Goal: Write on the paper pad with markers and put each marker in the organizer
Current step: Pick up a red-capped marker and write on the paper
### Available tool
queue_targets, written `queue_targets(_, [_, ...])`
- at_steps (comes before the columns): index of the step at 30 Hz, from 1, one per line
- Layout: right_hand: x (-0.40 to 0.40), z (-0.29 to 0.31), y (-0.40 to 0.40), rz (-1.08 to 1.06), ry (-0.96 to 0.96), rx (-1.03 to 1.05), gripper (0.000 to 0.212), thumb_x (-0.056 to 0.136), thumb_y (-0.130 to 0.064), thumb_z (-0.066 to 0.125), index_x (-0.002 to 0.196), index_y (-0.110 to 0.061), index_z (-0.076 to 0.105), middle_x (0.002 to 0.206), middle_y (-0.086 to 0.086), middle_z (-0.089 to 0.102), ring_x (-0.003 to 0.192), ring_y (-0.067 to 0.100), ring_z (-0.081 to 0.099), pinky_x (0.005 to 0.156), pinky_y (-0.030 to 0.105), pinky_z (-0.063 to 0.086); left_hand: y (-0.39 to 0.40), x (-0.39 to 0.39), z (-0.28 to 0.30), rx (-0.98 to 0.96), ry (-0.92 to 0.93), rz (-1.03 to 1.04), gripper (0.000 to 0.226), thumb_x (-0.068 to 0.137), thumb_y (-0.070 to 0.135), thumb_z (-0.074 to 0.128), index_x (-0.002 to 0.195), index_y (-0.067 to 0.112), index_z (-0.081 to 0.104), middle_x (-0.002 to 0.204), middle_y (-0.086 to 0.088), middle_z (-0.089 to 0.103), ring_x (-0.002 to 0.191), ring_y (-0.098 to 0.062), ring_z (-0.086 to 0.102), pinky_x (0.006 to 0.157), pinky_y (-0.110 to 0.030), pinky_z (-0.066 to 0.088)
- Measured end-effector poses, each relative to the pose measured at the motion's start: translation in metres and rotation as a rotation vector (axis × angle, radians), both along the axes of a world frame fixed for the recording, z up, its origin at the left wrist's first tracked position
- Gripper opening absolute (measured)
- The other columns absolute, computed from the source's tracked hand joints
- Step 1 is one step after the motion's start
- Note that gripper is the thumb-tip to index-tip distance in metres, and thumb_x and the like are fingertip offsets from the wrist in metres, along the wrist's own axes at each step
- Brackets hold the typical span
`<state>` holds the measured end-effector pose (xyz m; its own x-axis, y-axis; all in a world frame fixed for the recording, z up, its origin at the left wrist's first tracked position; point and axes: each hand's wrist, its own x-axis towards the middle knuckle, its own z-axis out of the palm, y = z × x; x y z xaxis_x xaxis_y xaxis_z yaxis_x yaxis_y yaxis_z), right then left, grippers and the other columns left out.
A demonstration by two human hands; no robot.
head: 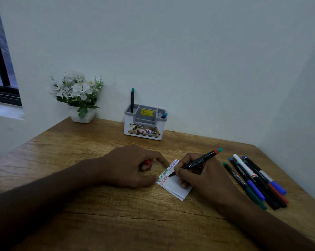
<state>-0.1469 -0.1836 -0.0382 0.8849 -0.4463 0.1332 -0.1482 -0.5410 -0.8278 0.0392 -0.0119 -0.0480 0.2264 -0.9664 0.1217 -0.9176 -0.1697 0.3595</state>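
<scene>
A small white paper pad lies on the wooden table, with green, blue and red scribbled lines on its upper part. My right hand grips a black marker with a red and teal end, its tip touching the pad. My left hand has its fingertips on the pad's left edge and holds a red cap in curled fingers. The white and grey organizer stands at the back with a black marker upright in it and a blue-tipped one at its right side.
Several markers lie in a bunch on the table to the right of my right hand. A white pot of white flowers stands at the back left against the wall. A window frame is at far left.
</scene>
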Motion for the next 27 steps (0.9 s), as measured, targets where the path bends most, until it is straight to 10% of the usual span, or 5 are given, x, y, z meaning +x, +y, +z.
queue_targets(27, [-0.0006,0.0015,-0.0024,-0.011,0.006,0.059,0.004,0.096,-0.017,0.075,0.094,-0.017,0.078,0.081,0.004,0.083,0.072,0.017,0.080,0.069,0.024,0.064,0.0005,-0.0008,0.0010,-0.020,0.012,-0.014,0.043,0.096,0.052,0.065,0.135,0.060,0.052,0.075,0.012,0.058,0.068,-0.006,0.055,0.061,-0.034,0.042])
